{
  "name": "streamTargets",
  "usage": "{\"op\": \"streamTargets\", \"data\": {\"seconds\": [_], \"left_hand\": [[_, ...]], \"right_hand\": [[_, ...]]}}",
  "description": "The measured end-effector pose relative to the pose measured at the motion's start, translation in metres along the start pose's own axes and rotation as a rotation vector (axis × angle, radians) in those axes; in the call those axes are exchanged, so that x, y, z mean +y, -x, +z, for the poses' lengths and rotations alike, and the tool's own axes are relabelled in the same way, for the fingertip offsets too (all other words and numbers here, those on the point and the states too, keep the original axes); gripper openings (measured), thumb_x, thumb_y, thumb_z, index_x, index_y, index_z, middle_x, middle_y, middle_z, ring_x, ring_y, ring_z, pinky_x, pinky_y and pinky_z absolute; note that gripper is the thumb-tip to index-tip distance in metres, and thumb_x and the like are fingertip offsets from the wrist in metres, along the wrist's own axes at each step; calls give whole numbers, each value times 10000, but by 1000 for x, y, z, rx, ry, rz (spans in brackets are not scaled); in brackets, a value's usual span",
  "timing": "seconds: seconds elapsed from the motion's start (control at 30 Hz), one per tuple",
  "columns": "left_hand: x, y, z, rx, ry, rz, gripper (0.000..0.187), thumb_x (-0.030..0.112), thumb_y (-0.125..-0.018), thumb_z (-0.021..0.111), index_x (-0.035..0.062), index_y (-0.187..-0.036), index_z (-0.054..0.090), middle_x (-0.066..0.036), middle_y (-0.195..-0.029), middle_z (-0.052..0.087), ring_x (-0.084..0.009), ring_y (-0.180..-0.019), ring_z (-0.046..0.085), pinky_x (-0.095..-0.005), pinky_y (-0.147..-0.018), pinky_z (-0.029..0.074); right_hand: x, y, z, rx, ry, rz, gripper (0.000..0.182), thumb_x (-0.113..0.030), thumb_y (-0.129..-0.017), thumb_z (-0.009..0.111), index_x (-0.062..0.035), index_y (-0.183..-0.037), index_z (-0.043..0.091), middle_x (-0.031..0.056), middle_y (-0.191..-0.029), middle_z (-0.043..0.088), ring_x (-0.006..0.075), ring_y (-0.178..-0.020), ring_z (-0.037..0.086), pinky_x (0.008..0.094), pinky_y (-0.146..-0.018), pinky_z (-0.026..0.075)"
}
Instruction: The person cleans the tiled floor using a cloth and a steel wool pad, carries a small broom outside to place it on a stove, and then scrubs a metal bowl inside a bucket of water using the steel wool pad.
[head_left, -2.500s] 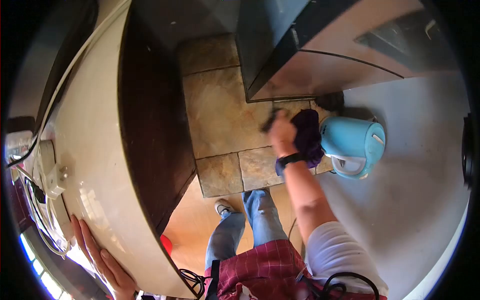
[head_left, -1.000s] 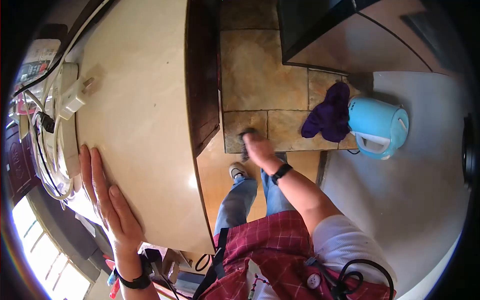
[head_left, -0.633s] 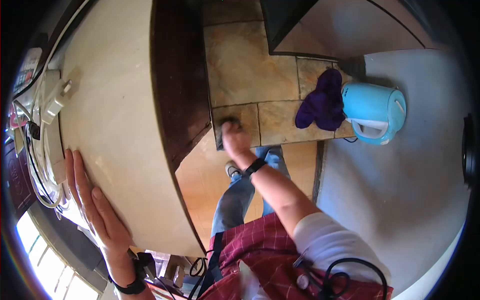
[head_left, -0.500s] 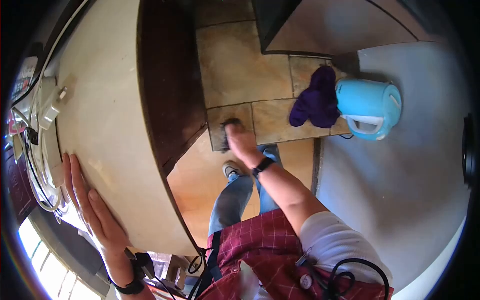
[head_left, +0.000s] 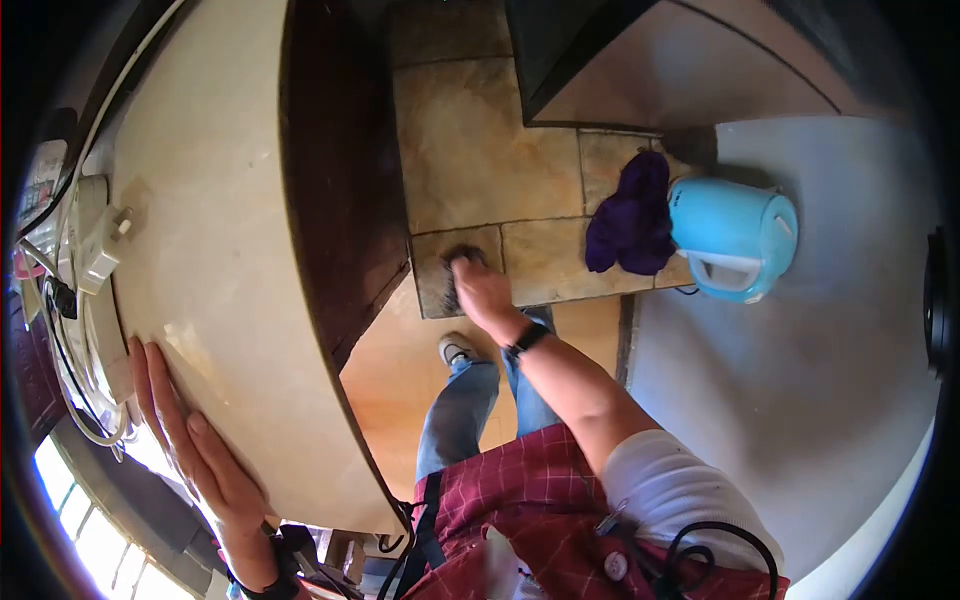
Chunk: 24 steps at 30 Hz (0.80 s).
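Stone-look tile (head_left: 480,150) covered the low ledge where the right hand (head_left: 483,292) was pressed down on a small dark scrubber (head_left: 456,272), fingers curled over it near the ledge's front corner. A purple cloth (head_left: 628,218) lay bunched against a light blue kettle (head_left: 733,237); its lettering was too small to read. The left hand (head_left: 195,450) lay flat, fingers spread, on the cream table (head_left: 210,250), near a white power strip (head_left: 85,270).
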<state>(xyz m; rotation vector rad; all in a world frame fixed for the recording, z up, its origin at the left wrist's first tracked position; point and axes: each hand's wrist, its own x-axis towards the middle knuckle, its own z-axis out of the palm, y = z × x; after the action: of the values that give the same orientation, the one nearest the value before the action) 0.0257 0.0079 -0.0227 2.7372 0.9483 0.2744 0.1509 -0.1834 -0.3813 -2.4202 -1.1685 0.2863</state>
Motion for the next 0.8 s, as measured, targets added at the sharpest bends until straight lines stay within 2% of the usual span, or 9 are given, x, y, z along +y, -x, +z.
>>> {"op": "streamTargets", "data": {"seconds": [0.13,0.2,0.3,0.4,0.53,0.57,0.6,0.7,0.8], "left_hand": [[-2,2,-4,3,-22,-24,498,191,-940,249,-55,-1368,320,-239,-1435,266,-378,-1332,262,-459,-1097,187],[-1,1,-6,-45,-85,-41,508,209,-942,250,-60,-1368,312,-243,-1438,255,-388,-1331,259,-468,-1093,189],[-1,0,-4,-44,-46,-54,522,229,-941,254,-65,-1369,305,-251,-1437,251,-396,-1332,253,-477,-1089,190],[1,-1,-3,-41,-48,-51,533,243,-939,263,-71,-1369,300,-258,-1436,248,-400,-1334,248,-480,-1088,190],[-1,-1,-7,-56,-55,-43,515,210,-936,262,-75,-1363,310,-266,-1433,251,-406,-1330,252,-480,-1087,188],[0,-1,-9,-76,-102,-42,505,196,-938,259,-78,-1358,319,-270,-1428,259,-420,-1321,260,-489,-1084,186],[-1,-1,-12,-54,-97,-51,505,196,-938,259,-78,-1358,319,-270,-1428,259,-420,-1321,260,-489,-1084,186],[-6,-1,-14,-112,-125,-38,501,200,-941,265,-69,-1359,325,-277,-1424,263,-447,-1309,263,-506,-1078,184],[6,-4,-12,-108,-69,-115,523,239,-942,242,-43,-1379,303,-241,-1449,236,-396,-1356,204,-484,-1103,152]], "right_hand": [[57,43,-41,-122,127,61,98,-92,-796,492,-75,-892,486,164,-779,589,318,-575,614,424,-465,498],[54,10,-46,-173,191,120,217,-67,-797,484,-35,-1012,477,201,-802,591,349,-630,620,450,-515,503],[62,-103,-33,32,177,204,90,-109,-861,439,-54,-913,487,158,-678,604,319,-598,622,443,-472,492],[71,-166,-24,7,142,205,140,-112,-871,430,-50,-985,484,166,-708,615,320,-603,622,434,-480,490],[44,-54,-31,-96,253,212,379,-98,-817,476,-26,-1188,462,171,-831,619,330,-597,624,437,-504,513],[38,-15,-26,15,269,101,306,-103,-797,496,-30,-1094,491,171,-834,612,341,-607,626,447,-504,515],[29,4,-36,-329,234,170,218,-99,-791,500,-42,-1001,489,159,-819,609,332,-634,632,445,-507,517],[27,-32,-40,-275,201,83,139,-104,-804,485,-55,-935,475,155,-772,606,329,-634,636,440,-510,518],[36,-145,-24,-118,75,111,199,-102,-860,423,-24,-1027,500,170,-725,617,314,-640,641,424,-534,519]]}}
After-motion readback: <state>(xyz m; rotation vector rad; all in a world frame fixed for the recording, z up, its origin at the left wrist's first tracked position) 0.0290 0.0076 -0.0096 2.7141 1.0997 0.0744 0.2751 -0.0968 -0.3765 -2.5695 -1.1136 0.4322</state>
